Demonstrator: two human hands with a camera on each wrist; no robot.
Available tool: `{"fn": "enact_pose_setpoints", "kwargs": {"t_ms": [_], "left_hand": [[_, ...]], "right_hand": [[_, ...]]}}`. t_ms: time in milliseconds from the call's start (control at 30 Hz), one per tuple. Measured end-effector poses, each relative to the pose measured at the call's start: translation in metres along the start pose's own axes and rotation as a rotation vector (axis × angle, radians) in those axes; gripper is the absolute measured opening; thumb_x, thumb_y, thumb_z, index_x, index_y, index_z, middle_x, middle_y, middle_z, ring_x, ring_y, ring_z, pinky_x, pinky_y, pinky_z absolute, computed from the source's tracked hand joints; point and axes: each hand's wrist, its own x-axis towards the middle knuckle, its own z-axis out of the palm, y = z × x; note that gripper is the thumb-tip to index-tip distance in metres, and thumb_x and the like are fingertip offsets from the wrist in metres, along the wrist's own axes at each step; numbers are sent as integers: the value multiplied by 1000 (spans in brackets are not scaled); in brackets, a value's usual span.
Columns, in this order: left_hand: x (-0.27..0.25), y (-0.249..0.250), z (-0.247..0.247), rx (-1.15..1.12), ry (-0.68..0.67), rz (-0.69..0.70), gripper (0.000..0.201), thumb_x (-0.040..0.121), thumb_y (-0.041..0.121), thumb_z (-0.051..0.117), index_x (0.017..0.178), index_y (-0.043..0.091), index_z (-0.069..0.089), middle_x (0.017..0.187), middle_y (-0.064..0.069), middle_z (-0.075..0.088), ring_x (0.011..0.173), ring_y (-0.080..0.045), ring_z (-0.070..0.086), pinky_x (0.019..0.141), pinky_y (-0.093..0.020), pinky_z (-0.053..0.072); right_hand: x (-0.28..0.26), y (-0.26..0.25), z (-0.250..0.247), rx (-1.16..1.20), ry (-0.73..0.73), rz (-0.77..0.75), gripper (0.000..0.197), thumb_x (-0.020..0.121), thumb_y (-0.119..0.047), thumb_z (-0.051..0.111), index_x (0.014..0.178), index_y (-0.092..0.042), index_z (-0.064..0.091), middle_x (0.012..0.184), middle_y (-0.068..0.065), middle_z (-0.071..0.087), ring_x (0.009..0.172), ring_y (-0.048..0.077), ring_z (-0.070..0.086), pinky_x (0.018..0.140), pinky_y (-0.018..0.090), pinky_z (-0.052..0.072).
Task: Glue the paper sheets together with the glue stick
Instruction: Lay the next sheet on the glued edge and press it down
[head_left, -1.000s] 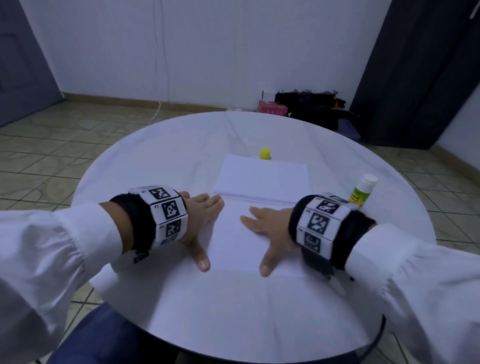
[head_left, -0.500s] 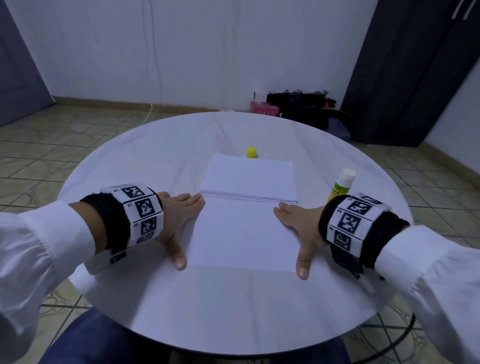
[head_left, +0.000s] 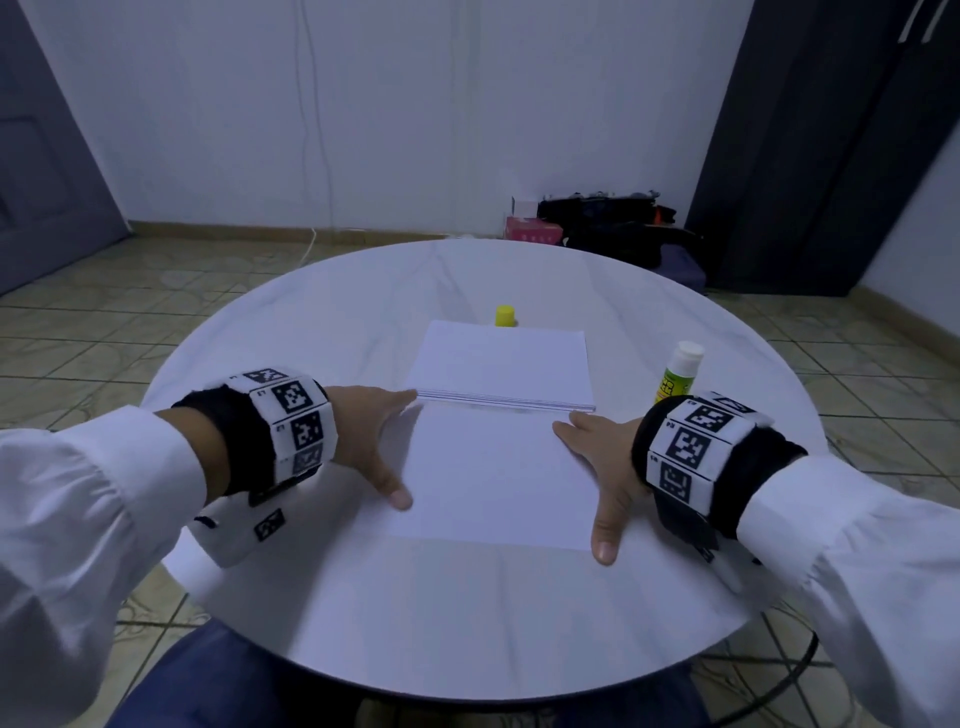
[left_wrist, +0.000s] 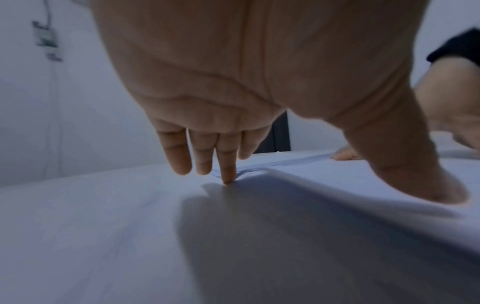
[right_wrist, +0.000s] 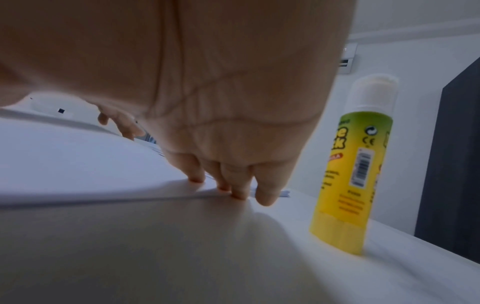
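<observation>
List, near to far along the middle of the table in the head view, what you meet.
Single sheet → paper stack → yellow cap.

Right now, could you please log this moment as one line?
left hand: flat at sheet left edge | right hand: flat at right edge | glue stick: upright, uncapped, untouched

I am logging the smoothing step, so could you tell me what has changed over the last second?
Both hands slid outward across the single sheet: the left hand to its left edge, the right hand to its right edge, fingers flat. The paper stack, glue stick and yellow cap stayed put.
</observation>
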Motion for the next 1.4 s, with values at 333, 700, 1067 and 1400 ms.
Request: {"fn": "enact_pose_setpoints", "kwargs": {"t_ms": [333, 700, 1067, 1400], "left_hand": [[-16, -2, 7, -770, 30, -20, 80, 85, 4, 69, 147, 32, 29, 109, -7, 55, 93, -28, 65, 80, -35, 58], [-36, -23, 7, -1053, 264, 21, 35, 82, -12, 64, 79, 20, 76, 75, 4, 74, 60, -7, 67, 56, -14, 52], [44, -7, -47, -480, 131, -62, 56, 83, 33, 72, 135, 27, 51, 123, -1, 56, 113, -16, 54, 93, -21, 41], [92, 12, -43, -186, 126, -101, 97, 71, 50, 78, 147, 17, 28, 146, -2, 42, 132, -22, 42, 107, -34, 37]], "right_hand": [[-5, -3, -1, 76, -48, 35, 134, 61, -49, 83, 149, -29, -17, 158, 1, -17, 147, 19, -5, 116, 44, 10], [-22, -1, -7, 490, 156, 101, 44, 81, -32, 71, 119, -12, 61, 111, 3, 61, 89, 16, 49, 73, 25, 44], [36, 7, -39, 849, 313, 322, 50, 81, -25, 70, 124, -5, 57, 128, 12, 56, 118, 26, 54, 65, 20, 42], [69, 9, -52, 528, 217, 369, 29, 69, -34, 76, 64, -19, 52, 77, -10, 59, 64, 9, 54, 48, 18, 35]]}}
